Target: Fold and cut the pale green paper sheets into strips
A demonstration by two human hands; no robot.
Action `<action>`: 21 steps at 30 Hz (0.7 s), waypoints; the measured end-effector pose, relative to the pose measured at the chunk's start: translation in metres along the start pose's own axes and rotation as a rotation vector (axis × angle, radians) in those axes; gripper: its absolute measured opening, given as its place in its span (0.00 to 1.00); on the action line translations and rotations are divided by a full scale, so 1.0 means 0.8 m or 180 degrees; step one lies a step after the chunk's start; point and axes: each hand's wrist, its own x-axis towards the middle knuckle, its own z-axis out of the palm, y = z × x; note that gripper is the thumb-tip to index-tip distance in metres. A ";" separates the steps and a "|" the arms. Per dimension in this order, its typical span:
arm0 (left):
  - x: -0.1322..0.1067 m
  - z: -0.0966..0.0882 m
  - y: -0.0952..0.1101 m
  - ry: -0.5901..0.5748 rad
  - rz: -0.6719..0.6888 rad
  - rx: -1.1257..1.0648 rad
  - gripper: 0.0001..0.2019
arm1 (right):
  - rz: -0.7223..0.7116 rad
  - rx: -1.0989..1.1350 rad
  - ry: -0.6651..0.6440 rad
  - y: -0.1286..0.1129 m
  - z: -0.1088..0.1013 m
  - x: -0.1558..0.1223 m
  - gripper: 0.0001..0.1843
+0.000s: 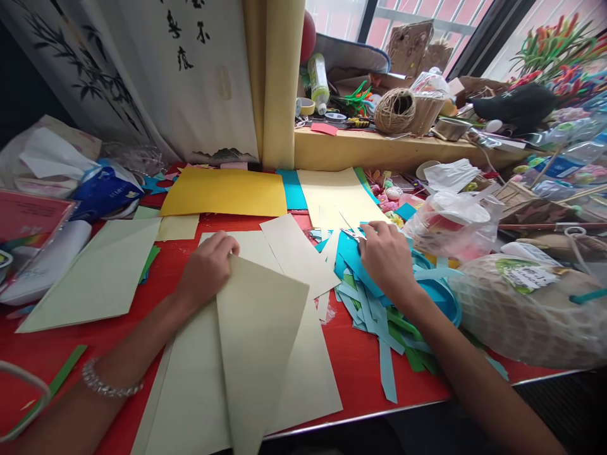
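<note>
My left hand (208,265) is closed on the upper edge of a pale cream sheet of paper (260,341), which is raised and tilted over other cream sheets (190,392) on the table. Beyond it, a cut cream piece (303,253) lies at an angle. My right hand (386,259) rests above a heap of blue and green paper strips (374,309). Its fingers are closed around a pair of scissors (351,234); only the silvery blades show, pointing left, while the handles are hidden under the hand.
Yellow card (227,193) and a cream sheet (332,193) lie at the back of the red table (175,262). On the left are folded cream paper (95,272) and a blue tissue pack (104,189). A netted bundle (535,316) and plastic bag (450,221) crowd the right, below a cluttered sill (351,145).
</note>
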 end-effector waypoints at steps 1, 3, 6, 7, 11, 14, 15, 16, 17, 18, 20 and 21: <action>0.001 -0.005 0.002 0.0214 -0.0259 -0.0136 0.12 | -0.0126 0.0444 0.0103 -0.008 -0.004 0.000 0.19; 0.002 -0.018 0.003 0.0623 -0.0673 -0.0269 0.11 | -0.0390 0.1546 -0.0126 -0.026 -0.013 -0.004 0.19; 0.002 -0.039 -0.001 0.0915 -0.0865 -0.0261 0.10 | -0.0292 0.3178 -0.1277 -0.053 -0.030 -0.015 0.21; 0.001 -0.045 -0.004 0.0956 -0.0878 -0.0245 0.10 | -0.0136 0.3593 -0.1616 -0.060 -0.036 -0.019 0.22; -0.002 -0.065 -0.013 0.1458 -0.1241 0.0042 0.13 | 0.0264 0.4835 -0.2634 -0.067 -0.053 -0.032 0.25; -0.006 -0.073 -0.004 0.1829 -0.1215 0.0147 0.14 | 0.0400 0.5580 -0.3227 -0.064 -0.055 -0.032 0.23; -0.007 -0.075 0.002 0.1949 -0.1101 0.0115 0.14 | 0.0520 0.5670 -0.3329 -0.063 -0.055 -0.030 0.23; -0.008 -0.077 0.009 0.2058 -0.0984 0.0066 0.13 | 0.0672 0.5680 -0.3342 -0.062 -0.053 -0.027 0.23; -0.010 -0.078 0.016 0.2146 -0.0883 0.0009 0.13 | 0.0830 0.5634 -0.3247 -0.061 -0.052 -0.024 0.24; -0.014 -0.079 0.024 0.2214 -0.0819 -0.0050 0.13 | 0.0944 0.5553 -0.3052 -0.060 -0.050 -0.020 0.27; -0.026 -0.080 0.035 0.2147 -0.0667 -0.0182 0.14 | 0.0960 0.5320 -0.2561 -0.056 -0.045 -0.011 0.33; -0.036 -0.081 0.038 0.2012 -0.0533 -0.0229 0.14 | 0.0855 0.5165 -0.2367 -0.054 -0.042 -0.006 0.34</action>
